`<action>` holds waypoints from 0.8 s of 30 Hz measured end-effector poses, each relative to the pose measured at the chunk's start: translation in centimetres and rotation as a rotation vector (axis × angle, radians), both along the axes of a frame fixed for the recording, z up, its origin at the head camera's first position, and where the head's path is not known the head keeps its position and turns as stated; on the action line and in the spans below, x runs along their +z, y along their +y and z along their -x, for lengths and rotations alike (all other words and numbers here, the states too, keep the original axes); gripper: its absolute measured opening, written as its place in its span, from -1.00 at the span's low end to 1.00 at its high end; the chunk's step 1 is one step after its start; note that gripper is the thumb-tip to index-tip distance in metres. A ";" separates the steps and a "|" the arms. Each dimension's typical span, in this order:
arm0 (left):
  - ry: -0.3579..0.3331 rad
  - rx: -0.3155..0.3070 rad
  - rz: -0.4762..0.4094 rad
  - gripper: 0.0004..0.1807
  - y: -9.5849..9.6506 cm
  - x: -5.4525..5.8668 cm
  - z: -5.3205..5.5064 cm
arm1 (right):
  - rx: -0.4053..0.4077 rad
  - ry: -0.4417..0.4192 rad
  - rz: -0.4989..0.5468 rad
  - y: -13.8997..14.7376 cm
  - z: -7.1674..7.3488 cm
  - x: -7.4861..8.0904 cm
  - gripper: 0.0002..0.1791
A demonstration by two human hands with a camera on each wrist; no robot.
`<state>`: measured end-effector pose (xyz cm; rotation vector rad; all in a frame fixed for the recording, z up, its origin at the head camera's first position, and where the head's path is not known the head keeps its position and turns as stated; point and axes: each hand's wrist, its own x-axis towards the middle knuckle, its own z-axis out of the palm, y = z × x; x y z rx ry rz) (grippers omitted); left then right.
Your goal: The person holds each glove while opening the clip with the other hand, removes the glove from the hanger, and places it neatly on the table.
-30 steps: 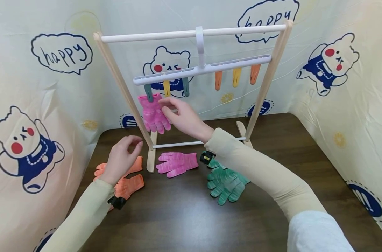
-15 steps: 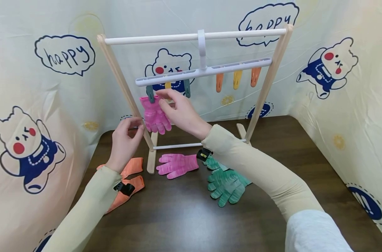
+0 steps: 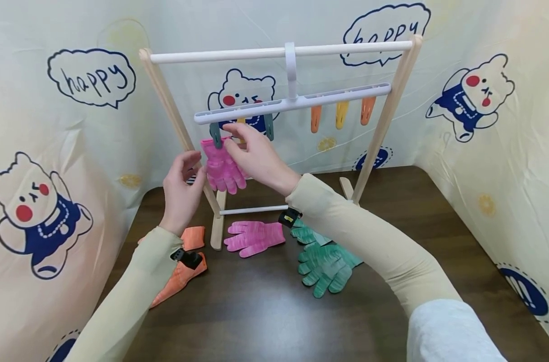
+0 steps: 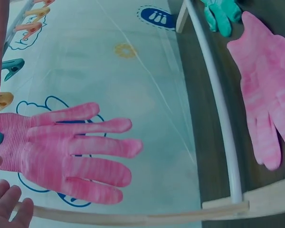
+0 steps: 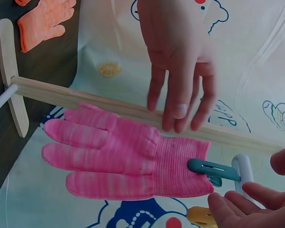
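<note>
A pink knitted glove (image 3: 225,170) hangs fingers-down from a dark green clip (image 5: 213,168) at the left end of the white hanger (image 3: 243,111). My right hand (image 3: 258,160) is beside its cuff, thumb and fingers apart. In the right wrist view, those fingertips come close to a yellow clip (image 5: 201,216) alongside the green one. On the glove's other side, my left hand (image 3: 181,183) is raised at the rack's left post, its fingers loosely bent with nothing between them. A second pink glove (image 3: 255,238) lies flat on the table below.
The wooden rack (image 3: 403,85) with white rods carries the hanger. Another green clip (image 3: 269,127) and several orange and yellow clips (image 3: 340,114) hang from it. Orange gloves (image 3: 184,276) lie at left under my arm, green gloves (image 3: 325,269) at right, on the dark table (image 3: 274,322).
My left hand has risen from above the orange gloves to beside the hanging glove. My right hand has shifted slightly up and left at the cuff. The glove stays hanging in the clip.
</note>
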<state>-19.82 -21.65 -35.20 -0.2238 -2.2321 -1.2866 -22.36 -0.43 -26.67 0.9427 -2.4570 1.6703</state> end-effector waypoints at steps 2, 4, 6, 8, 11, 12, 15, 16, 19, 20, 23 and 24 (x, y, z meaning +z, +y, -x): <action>-0.005 -0.004 -0.035 -0.54 0.3 0.3 0.2 | 0.004 -0.008 -0.002 -0.1 0.1 0.1 -0.51; -0.017 -0.010 -0.066 -0.51 0.6 0.5 0.4 | 0.003 -0.011 -0.010 -0.1 0.1 0.1 -0.51; -0.037 -0.018 -0.102 -0.49 0.9 0.8 0.6 | 0.004 -0.014 -0.012 -0.2 0.1 0.0 -0.51; -0.057 -0.032 -0.149 -0.49 1.1 1.0 0.8 | 0.006 -0.015 -0.016 -0.2 0.0 0.0 -0.52; -0.086 -0.048 -0.214 -0.50 1.2 1.1 1.0 | 0.010 -0.020 -0.017 -0.3 -0.1 -0.1 -0.53; -0.094 -0.053 -0.228 -0.50 1.3 1.2 1.1 | 0.010 -0.020 -0.017 -0.3 -0.1 -0.1 -0.53; -0.108 -0.065 -0.237 -0.50 1.4 1.2 1.2 | 0.007 -0.026 -0.011 -0.4 -0.1 -0.2 -0.53; -0.114 -0.064 -0.229 -0.49 1.5 1.2 1.2 | 0.005 -0.027 -0.008 -0.4 -0.1 -0.3 -0.53; -0.121 -0.057 -0.209 -0.49 1.8 1.3 1.2 | 0.002 -0.025 -0.002 -0.3 -0.1 -0.3 -0.53; -0.121 -0.054 -0.207 -0.50 1.9 1.4 1.3 | 0.000 -0.023 -0.001 -0.3 -0.1 -0.3 -0.53; -0.114 -0.054 -0.234 -0.53 2.1 1.4 1.5 | -0.006 -0.017 0.004 -0.4 0.1 -0.4 -0.53; -0.112 -0.061 -0.253 -0.55 2.1 1.4 1.5 | -0.009 -0.019 0.005 -0.4 0.2 -0.4 -0.53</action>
